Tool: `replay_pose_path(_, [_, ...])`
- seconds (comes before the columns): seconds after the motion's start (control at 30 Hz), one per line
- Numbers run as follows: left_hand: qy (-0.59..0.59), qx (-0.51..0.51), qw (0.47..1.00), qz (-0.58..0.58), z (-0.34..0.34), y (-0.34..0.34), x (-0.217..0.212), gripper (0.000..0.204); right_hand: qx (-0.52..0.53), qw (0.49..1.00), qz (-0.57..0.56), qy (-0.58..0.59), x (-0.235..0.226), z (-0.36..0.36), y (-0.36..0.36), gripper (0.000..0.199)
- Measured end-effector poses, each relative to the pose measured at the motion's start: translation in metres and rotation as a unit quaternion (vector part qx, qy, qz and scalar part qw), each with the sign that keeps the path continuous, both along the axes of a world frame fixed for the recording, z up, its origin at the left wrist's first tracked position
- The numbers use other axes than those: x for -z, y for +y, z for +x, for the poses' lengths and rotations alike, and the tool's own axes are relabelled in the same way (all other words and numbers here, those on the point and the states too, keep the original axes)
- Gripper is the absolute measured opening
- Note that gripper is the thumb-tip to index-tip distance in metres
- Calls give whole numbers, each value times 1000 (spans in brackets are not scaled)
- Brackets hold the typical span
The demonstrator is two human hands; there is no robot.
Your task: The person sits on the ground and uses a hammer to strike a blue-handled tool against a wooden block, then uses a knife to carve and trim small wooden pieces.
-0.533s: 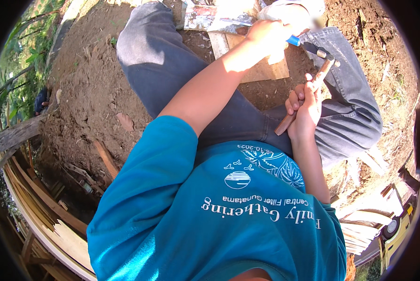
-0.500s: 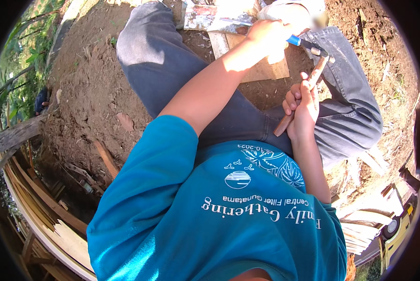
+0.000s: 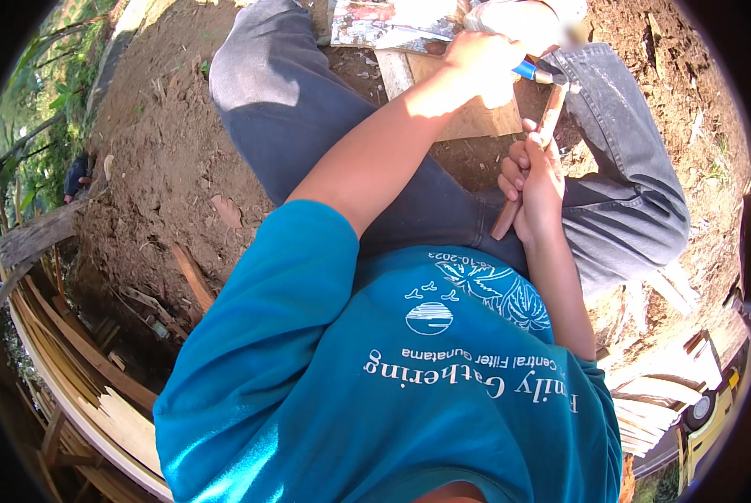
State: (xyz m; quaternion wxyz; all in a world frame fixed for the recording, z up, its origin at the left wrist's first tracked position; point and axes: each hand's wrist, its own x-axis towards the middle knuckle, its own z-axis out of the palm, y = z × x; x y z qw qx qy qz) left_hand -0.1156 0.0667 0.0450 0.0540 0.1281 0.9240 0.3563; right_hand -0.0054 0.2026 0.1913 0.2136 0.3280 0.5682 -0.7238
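My left hand (image 3: 482,63) is closed around the blue handle of a tool (image 3: 526,70). The tool's short metal end points right and meets the top of a slim brown wooden stick (image 3: 550,117); its exact kind is unclear. Gripping the stick's lower half, my right hand (image 3: 533,172) has its fingers wrapped round it and the thumb laid along it. The stick stands tilted, its lower end by my lap. Beneath my left hand lies a pale wooden board (image 3: 476,121), partly hidden by hand and forearm.
My bent legs in dark jeans (image 3: 308,109) frame the work on brown soil (image 3: 153,168). A stained, paint-marked panel (image 3: 384,25) lies at the far side. Long wooden strips (image 3: 82,360) are stacked at left; split pale wood (image 3: 652,402) lies at lower right, near a yellow vehicle (image 3: 711,436).
The stick's upper end has shifted left and up, and it stands steeper. The tool's metal end now sits closer against it. My right hand has moved slightly left and up.
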Motion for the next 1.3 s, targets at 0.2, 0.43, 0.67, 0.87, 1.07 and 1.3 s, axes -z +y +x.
replay_pose_path(0.2, [6, 17, 999, -49, -3, -3, -6, 27, 4, 1000, -15, 2, 0, 1, 1, 23])
replay_pose_path(0.43, [31, 21, 996, -84, -5, -2, -4, 35, -29, 999, -40, -24, -1, 0, 4, 23])
replay_pose_path(0.67, [-11, 10, 1000, -21, -7, -4, -10, 23, -16, 999, 12, 31, -3, 0, -2, 22])
replay_pose_path(0.87, [2, 17, 999, -45, -8, -2, 2, 21, -20, 1000, -15, 12, -2, -1, -2, 23])
replay_pose_path(1.07, [7, 21, 998, -56, -10, 0, 7, 20, -49, 998, -10, -29, -6, -2, -5, 23])
replay_pose_path(1.3, [10, 24, 998, -65, -11, -2, 10, 19, -37, 999, 22, -2, -8, 0, -9, 24])
